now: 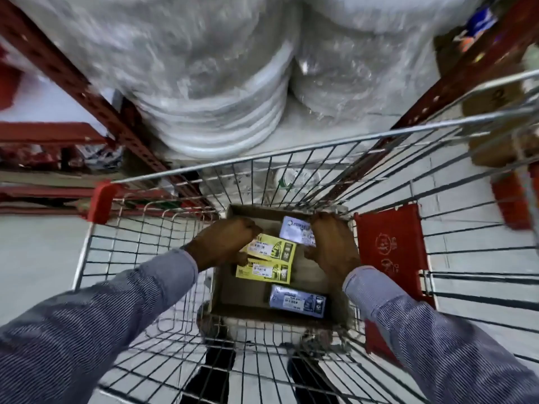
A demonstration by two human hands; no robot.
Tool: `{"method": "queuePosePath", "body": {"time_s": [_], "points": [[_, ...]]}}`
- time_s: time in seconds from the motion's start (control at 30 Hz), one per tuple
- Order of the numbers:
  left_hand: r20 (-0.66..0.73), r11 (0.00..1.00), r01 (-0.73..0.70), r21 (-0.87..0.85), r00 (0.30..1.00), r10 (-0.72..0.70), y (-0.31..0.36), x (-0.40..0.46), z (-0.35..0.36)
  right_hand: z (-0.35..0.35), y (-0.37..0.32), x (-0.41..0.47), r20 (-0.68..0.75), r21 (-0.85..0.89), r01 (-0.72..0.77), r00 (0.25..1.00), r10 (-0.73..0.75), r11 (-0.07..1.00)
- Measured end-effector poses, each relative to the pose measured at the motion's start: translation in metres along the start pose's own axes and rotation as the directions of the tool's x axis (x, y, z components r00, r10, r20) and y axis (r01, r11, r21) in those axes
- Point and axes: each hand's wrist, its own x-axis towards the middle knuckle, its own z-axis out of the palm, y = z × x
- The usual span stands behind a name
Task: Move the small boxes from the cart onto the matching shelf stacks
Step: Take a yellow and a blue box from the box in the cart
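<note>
Both my hands reach down into a wire shopping cart (291, 154), where an open cardboard carton (248, 290) holds small boxes. My left hand (224, 243) is closed on the left end of the upper yellow box (274, 248). A second yellow box (264, 271) lies just below it. My right hand (332, 246) grips a pale lilac box (296, 230) at the carton's far right. Another lilac box (297, 301) lies flat near the carton's near edge.
Red shelf uprights (73, 83) stand ahead, with plastic-wrapped stacks of white plates (221, 112) on the shelf. A red child-seat flap (390, 252) hangs on the cart's right side. Brown cartons (495, 126) sit at the far right. My feet show under the cart.
</note>
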Motion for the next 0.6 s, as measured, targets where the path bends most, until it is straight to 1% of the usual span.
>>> {"method": "queuePosePath", "body": {"time_s": [0.13, 0.23, 0.33, 0.47, 0.53, 0.6], "points": [[-0.230, 0.999, -0.040, 0.007, 0.972, 0.040, 0.020, -0.071, -0.077, -0.086, -0.016, -0.034, -0.114, 0.107, 0.062, 0.992, -0.050, 0.992], [-0.313, 0.999, -0.035, 0.038, 0.949, 0.045, 0.038, -0.124, -0.142, -0.152, -0.031, -0.060, -0.226, 0.169, 0.146, 0.968, -0.106, 0.975], [-0.411, 0.995, 0.010, 0.099, 0.911, 0.032, 0.054, -0.178, -0.211, -0.236, -0.051, -0.092, -0.374, 0.157, 0.250, 0.911, -0.177, 0.955], [-0.540, 0.983, 0.061, 0.174, 0.840, 0.043, 0.080, -0.238, -0.297, -0.350, -0.078, -0.135, -0.518, 0.085, 0.264, 0.835, -0.184, 0.961], [-0.603, 0.968, 0.085, 0.237, 0.794, 0.078, 0.092, -0.262, -0.333, -0.396, -0.088, -0.153, -0.562, 0.059, 0.285, 0.802, -0.204, 0.957], [-0.658, 0.957, 0.086, 0.277, 0.743, 0.124, 0.102, -0.282, -0.365, -0.437, -0.095, -0.168, -0.618, 0.020, 0.306, 0.752, -0.229, 0.952]]}}
